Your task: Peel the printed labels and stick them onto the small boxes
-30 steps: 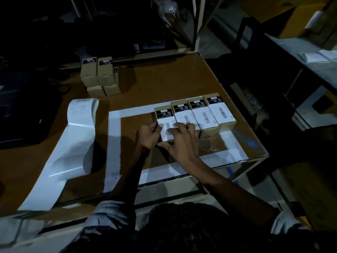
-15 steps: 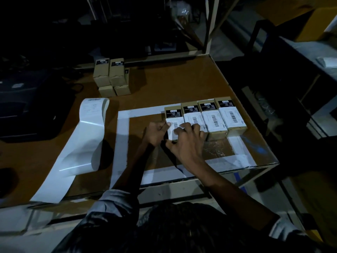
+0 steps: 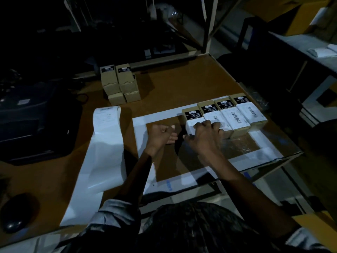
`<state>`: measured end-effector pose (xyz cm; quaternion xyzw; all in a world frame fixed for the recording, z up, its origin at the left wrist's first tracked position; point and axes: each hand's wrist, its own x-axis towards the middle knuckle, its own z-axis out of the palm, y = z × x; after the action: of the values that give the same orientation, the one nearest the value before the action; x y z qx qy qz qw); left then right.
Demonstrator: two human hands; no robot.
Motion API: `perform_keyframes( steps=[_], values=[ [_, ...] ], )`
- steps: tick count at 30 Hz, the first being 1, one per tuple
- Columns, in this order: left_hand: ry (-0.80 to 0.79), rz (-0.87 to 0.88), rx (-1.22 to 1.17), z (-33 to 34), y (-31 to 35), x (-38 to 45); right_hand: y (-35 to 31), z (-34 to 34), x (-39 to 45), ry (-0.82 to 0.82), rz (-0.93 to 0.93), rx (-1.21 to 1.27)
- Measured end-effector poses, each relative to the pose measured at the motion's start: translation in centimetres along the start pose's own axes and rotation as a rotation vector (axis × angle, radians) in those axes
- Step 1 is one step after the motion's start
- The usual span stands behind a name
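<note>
Head view looks down on a brown worktable in dim light, where a row of four small boxes lies side by side and touching inside a square marked out in white tape. Each box carries a black label at its far end and a white printed label with a barcode nearer the person. The right hand lies over the near end of the leftmost box, its fingers bent down onto the white label there and partly across the neighbouring box; the thumb points left, clear of the box. The left hand sits just beside it to the left, above the bare table inside the tape square, its fingers curled in and its thumb raised; it does not touch the box, and nothing shows between its fingers. To the left of the tape square a long strip of white label backing paper runs from the table's near edge away from the person, with faint print at its far end. Further back stands a stack of small brown boxes, two of them with black labels on top. A dark machine fills the table's left side, and a dark rounded object lies near the lower left corner; what it is cannot be told.
</note>
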<state>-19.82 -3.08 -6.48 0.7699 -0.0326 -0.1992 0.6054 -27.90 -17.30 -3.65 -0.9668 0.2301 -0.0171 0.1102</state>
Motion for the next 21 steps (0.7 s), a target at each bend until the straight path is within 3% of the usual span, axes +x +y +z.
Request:
perform_keyframes(
  steps=[5,8,13,21],
  values=[
    [0.047,0.095,-0.097,-5.9,-0.2,0.5,-3.9,0.2,-0.1,-0.039,0.027,0.061],
    [0.114,0.134,-0.08,-8.9,-0.6,1.6,-6.2,0.5,0.7,-0.028,-0.058,0.183],
    [0.308,0.188,0.02,-12.9,-1.2,4.3,-10.6,0.8,3.7,-0.072,-0.175,0.345],
    [0.422,0.225,0.326,-19.5,3.1,12.0,-18.3,1.6,12.2,-0.176,-0.209,0.573]
  ],
)
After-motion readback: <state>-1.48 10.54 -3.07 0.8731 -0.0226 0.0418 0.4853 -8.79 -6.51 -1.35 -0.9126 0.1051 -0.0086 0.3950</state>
